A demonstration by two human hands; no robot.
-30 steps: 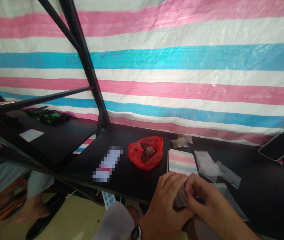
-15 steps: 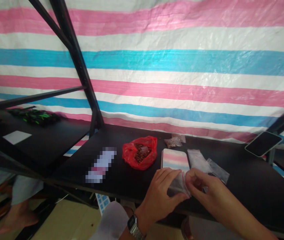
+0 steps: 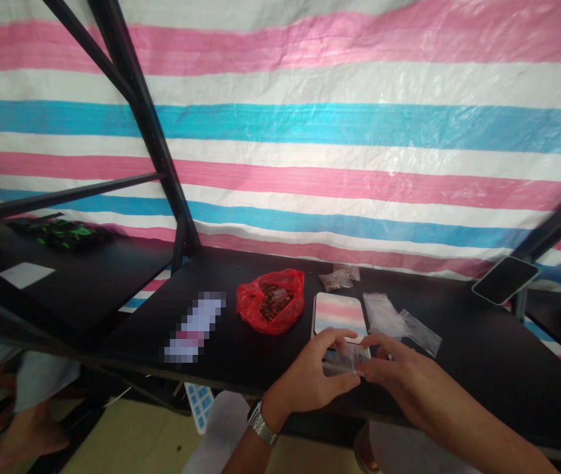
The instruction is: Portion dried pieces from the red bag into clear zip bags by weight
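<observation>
A small clear zip bag (image 3: 344, 361) with a red line along its mouth is held low over the front of the table. My left hand (image 3: 313, 375) has thumb and fingers around its body. At the bag's mouth, my right hand (image 3: 399, 370) pinches the edge with curled fingers. Just behind both hands lies a flat device like a pocket scale (image 3: 338, 315), its shiny top reflecting stripes. To its left sits an open red plastic bag (image 3: 290, 315) of small brown pieces. More clear zip bags (image 3: 384, 315) lie to the right.
Small filled bags (image 3: 336, 281) lie at the back of the black table (image 3: 478, 355). A phone (image 3: 506, 280) leans against the right frame post. A blurred-out item (image 3: 196, 329) lies at left. Another person's leg (image 3: 43, 388) shows at lower left, beyond a dark frame (image 3: 147, 125).
Both hands have come slightly closer together and shifted a little left, with the zip bag still between them. The view has tilted and moved slightly.
</observation>
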